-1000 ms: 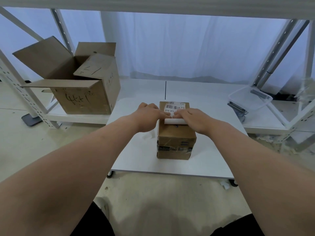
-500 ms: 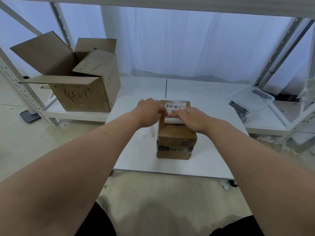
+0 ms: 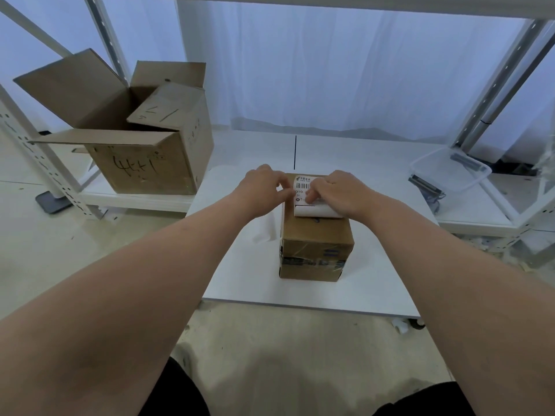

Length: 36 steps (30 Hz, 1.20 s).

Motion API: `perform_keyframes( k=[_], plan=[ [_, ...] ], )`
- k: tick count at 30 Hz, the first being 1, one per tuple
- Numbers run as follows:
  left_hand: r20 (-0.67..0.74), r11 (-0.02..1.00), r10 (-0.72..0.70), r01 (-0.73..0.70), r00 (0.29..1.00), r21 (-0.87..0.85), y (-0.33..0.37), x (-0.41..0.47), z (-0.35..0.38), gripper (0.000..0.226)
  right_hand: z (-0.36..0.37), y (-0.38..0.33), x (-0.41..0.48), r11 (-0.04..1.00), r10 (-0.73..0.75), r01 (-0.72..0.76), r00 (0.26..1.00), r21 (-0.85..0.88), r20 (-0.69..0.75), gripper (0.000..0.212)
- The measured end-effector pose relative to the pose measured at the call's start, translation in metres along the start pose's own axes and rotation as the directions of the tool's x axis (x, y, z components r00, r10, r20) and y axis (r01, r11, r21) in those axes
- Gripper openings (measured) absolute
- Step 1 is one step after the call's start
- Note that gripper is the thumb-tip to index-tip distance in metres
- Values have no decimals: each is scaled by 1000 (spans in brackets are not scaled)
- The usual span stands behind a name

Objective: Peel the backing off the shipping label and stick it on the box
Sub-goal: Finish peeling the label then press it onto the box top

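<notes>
Head view, left hand [image 3: 264, 187] and right hand [image 3: 339, 192] pressing curled white label [image 3: 303, 187] (barcode printed) onto cardboard box [image 3: 315, 238], grip apparently fingertip-flat.

White desk [image 3: 240, 280] on beige floor [image 3: 60, 250]; sheer curtains [image 3: 330, 70] at twelve o'clock, metal shelving [image 3: 492, 94] at two.

Bare table [image 3: 375, 265] around box [image 3: 315, 235] — open box [image 3: 144, 145] (left), plastic tub [image 3: 450, 169] right, well apart.
</notes>
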State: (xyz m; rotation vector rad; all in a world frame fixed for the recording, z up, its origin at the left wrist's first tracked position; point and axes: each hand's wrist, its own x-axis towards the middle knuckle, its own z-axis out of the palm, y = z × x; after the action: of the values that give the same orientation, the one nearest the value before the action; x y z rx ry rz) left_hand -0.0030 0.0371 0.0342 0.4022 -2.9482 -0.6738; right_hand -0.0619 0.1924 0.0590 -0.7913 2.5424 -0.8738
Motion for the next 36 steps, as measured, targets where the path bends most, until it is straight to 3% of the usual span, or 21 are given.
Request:
perform_keyframes(
  k=[3,7,9,14,23,28,32,36],
  plan=[
    [-8,965,-166,161,986,-207,2,2,3,39,-4,8,2,1000,15,-14,997,19,-70,39],
    [224,830,-233,314,946,-462,9,3,11,70,-6,19,5,1000,29,-30,983,-1,-183,22],
    [269,833,-214,319,939,-452,14,4,14,75,-3,26,6,998,60,-64,976,-9,-209,21],
    [313,828,-249,369,917,-423,17,10,19,49,0,39,12,984,152,-133,973,116,-173,30],
    [282,843,-275,371,919,-389,7,20,15,40,3,46,16,952,252,-215,954,219,-163,37],
    [201,911,-230,283,952,-301,11,23,16,38,2,43,17,958,261,-231,948,169,-183,35],
    [257,915,-234,302,938,-268,22,22,17,50,0,37,15,968,238,-222,958,112,-157,33],
    [31,952,-231,232,973,-200,11,24,18,37,-2,41,11,962,237,-219,967,163,-99,39]
  ],
)
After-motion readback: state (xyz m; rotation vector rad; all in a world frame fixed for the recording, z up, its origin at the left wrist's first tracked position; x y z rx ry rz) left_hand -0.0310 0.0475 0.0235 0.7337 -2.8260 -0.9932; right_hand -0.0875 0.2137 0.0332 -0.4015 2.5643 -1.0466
